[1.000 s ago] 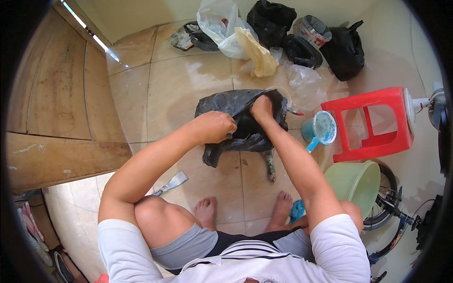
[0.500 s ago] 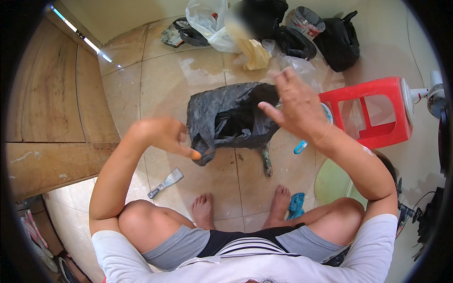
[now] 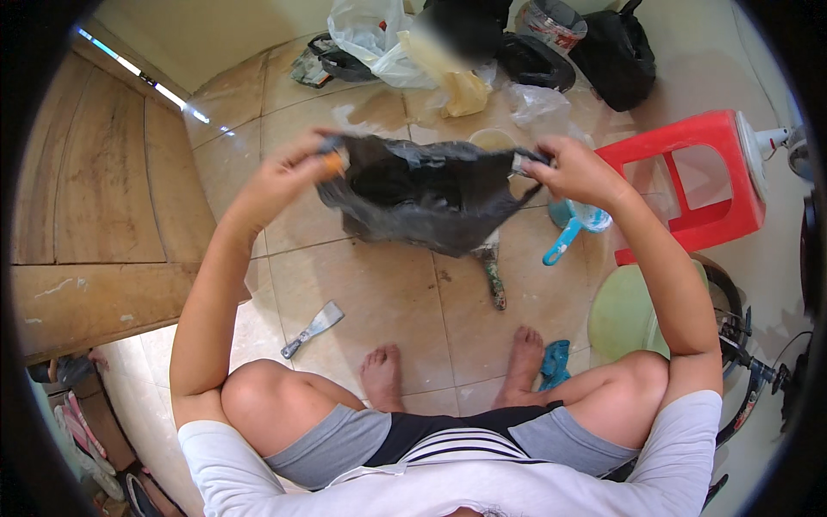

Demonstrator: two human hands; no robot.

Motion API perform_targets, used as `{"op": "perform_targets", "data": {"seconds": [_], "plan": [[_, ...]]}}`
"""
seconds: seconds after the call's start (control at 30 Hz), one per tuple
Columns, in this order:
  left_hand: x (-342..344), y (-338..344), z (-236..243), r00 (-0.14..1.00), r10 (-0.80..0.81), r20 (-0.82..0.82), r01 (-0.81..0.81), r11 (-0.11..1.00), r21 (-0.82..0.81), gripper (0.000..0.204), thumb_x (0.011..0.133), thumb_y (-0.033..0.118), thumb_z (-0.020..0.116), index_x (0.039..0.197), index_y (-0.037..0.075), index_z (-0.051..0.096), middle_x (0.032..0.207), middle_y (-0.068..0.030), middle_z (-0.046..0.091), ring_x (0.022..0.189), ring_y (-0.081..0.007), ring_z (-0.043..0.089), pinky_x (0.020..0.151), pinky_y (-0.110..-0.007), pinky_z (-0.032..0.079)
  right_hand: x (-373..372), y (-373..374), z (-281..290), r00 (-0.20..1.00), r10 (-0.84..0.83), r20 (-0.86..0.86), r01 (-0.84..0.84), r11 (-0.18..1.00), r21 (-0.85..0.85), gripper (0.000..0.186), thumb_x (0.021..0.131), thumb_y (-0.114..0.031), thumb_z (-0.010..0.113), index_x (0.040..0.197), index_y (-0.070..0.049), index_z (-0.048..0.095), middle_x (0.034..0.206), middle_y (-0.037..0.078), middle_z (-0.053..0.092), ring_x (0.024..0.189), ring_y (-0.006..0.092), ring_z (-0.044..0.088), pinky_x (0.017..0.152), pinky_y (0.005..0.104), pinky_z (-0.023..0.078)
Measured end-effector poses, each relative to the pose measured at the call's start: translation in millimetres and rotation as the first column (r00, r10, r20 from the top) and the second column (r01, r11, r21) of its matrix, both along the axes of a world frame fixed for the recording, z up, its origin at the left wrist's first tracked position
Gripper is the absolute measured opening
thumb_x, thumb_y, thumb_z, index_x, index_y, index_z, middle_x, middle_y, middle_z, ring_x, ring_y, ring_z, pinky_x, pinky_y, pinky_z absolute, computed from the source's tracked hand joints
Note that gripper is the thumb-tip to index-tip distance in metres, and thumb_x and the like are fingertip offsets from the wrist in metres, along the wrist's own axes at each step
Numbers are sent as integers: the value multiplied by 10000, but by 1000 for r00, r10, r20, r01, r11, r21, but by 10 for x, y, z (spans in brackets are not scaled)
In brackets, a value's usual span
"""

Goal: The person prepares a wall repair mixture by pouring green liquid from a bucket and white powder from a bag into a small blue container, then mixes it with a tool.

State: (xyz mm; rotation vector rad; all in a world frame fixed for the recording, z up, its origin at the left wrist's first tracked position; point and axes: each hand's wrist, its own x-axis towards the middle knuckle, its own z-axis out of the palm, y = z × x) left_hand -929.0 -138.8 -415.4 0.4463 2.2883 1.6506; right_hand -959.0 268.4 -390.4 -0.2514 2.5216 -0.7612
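Observation:
A black plastic bag (image 3: 413, 220) hangs stretched between my hands above the tiled floor, its mouth spread and its dark inside showing. Pinched at the bag's left end is my left hand (image 3: 289, 177), with an orange mark on one fingertip. On the other side my right hand (image 3: 568, 172) grips the rim of the bag at its right corner. Below the bag lies a tool with a dark, paint-smeared handle (image 3: 494, 284), its upper part partly covered. A scraper (image 3: 314, 327) with a flat metal blade rests on the tiles near my left foot.
A red plastic stool (image 3: 689, 228) stands at the right, beside a blue-handled dipper (image 3: 564, 241) and a pale green basin (image 3: 607, 314). Blue cloth (image 3: 556, 364) lies by my right foot. Several bags, a white one (image 3: 370, 39) among them, and a bucket (image 3: 551, 26) line the far wall. Wooden panelling (image 3: 112, 181) is at left.
Both hands have closed on the bag's edges. The bag has been lifted and pulled wide, moving away from me, and more of the dipper and the dark-handled tool shows.

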Motion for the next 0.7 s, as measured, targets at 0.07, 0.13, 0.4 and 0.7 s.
{"op": "perform_targets", "data": {"seconds": [0.07, 0.13, 0.4, 0.7], "plan": [[-106, -115, -98, 964, 265, -20, -253, 940, 228, 203, 970, 201, 597, 1078, 63, 698, 1137, -5, 619, 1143, -129, 523, 1000, -302, 381, -17, -209, 42, 996, -82, -41, 68, 962, -266, 281, 939, -257, 686, 935, 10, 600, 740, 67, 641, 611, 131, 633, 554, 290, 513], [-171, -182, -220, 933, 360, 7, -343, 882, 324, 213, 993, 211, 578, 1092, 59, 690, 1156, -9, 616, 1148, -131, 528, 1020, -301, 369, -119, -395, 71, 989, -94, -110, 41, 910, -412, 270, 952, -249, 680, 967, 5, 591, 756, 48, 642, 633, 99, 639, 545, 251, 510], [-296, 317, 129, 943, 320, -92, -257, 875, 411, 217, 1056, 217, 517, 1163, 69, 635, 1057, -30, 652, 1031, -139, 607, 978, -306, 448, -351, -1070, 247, 807, 7, -591, -236, 920, -312, 282, 887, -235, 722, 938, 28, 632, 860, 147, 675, 783, 200, 664, 694, 331, 527], [-448, 516, 341, 957, 208, -204, -172, 968, 181, 488, 1015, 150, 594, 1469, 58, 438, 1008, -26, 571, 901, -75, 515, 889, -212, 431, -513, -1380, 199, 665, -105, -739, -329, 848, -416, 258, 836, -200, 733, 922, 28, 649, 893, 194, 633, 843, 335, 641, 759, 397, 513]]}}
